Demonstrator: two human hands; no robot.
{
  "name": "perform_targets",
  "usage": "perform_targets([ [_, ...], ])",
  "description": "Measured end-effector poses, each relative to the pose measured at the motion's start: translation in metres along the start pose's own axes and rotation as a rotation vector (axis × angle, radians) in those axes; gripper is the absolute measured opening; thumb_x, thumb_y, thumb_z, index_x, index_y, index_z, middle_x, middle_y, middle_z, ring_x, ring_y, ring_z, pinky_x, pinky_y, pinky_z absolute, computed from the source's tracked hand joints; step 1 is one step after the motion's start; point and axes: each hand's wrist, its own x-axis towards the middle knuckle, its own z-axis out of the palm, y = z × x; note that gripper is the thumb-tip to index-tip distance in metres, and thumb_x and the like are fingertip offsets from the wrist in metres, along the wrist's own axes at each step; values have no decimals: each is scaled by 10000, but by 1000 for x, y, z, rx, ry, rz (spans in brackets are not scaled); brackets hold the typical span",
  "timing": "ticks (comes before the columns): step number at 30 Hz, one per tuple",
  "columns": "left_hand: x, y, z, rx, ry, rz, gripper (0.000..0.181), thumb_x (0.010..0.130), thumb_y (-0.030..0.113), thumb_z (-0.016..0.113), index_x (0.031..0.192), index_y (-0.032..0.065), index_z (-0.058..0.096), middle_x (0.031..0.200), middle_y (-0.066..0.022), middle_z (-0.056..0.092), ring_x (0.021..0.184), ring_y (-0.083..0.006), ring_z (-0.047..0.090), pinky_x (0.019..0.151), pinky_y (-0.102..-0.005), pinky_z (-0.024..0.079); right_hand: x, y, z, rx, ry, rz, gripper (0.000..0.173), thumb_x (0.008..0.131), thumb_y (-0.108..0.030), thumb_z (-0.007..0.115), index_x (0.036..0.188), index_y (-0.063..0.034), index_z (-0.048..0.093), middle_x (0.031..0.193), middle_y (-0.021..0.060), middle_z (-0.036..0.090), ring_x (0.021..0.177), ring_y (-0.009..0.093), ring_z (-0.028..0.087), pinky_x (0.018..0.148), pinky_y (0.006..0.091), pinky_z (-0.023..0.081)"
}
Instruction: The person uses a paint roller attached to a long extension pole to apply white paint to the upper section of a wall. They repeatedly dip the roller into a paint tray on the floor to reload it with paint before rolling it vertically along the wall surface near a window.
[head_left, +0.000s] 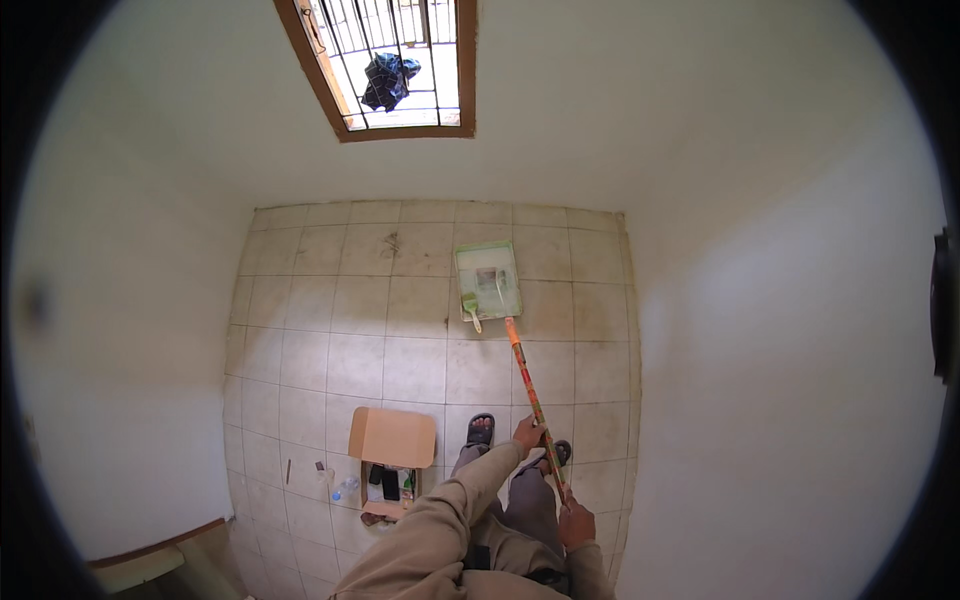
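Observation:
Both my hands are closed around a long pole (530, 387) with a red and green pattern and an orange end. My left hand (529, 433) grips it partway down, and my right hand (577, 523) holds the lower end near my hip. The pole's far end reaches the front edge of a green-rimmed paint tray (488, 244) on the floor. A pale bent rod (503, 291), seemingly a paint roller frame, continues from it into the tray; the roller itself is hard to make out. A paintbrush (471, 305) with green bristles rests over the tray's front left edge.
An open cardboard box (393, 436) holding phone-like dark objects stands left of my feet. A plastic bottle (345, 488) lies beside it on the tiled floor (415, 365). White walls (757, 315) enclose this corner. A barred window (409, 134) is ahead, with dark cloth hanging there.

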Motion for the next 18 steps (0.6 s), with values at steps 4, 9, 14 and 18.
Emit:
perform_targets([
  [4,-5,7,14,-21,-29,9,300,908,54,543,1196,2,479,864,-123,604,734,-227,660,642,-390,602,0,1,-6,18,6,58,532,869,-132,516,1396,-114,452,915,240,653,829,392,642,750,474,506],
  [9,13,4,18,45,-58,-78,369,921,57,538,1282,30,465,924,-109,611,786,-216,661,717,-390,607,6,2,-16,13,-7,30,556,873,-140,520,1419,-131,420,876,244,646,807,403,637,745,482,502],
  [14,4,-13,19,148,-108,-88,361,924,64,536,1273,7,466,946,-129,613,817,-207,654,737,-385,606,-12,-15,-46,-77,-114,122,583,882,-159,513,1448,-158,376,818,239,632,763,412,626,724,488,499],
  [18,-41,9,31,73,-86,-132,344,906,97,564,1224,-11,489,939,-148,638,870,-214,660,755,-360,553,-33,-11,-51,-61,-126,121,592,878,-167,518,1452,-168,372,826,234,636,751,408,630,708,484,503],
])
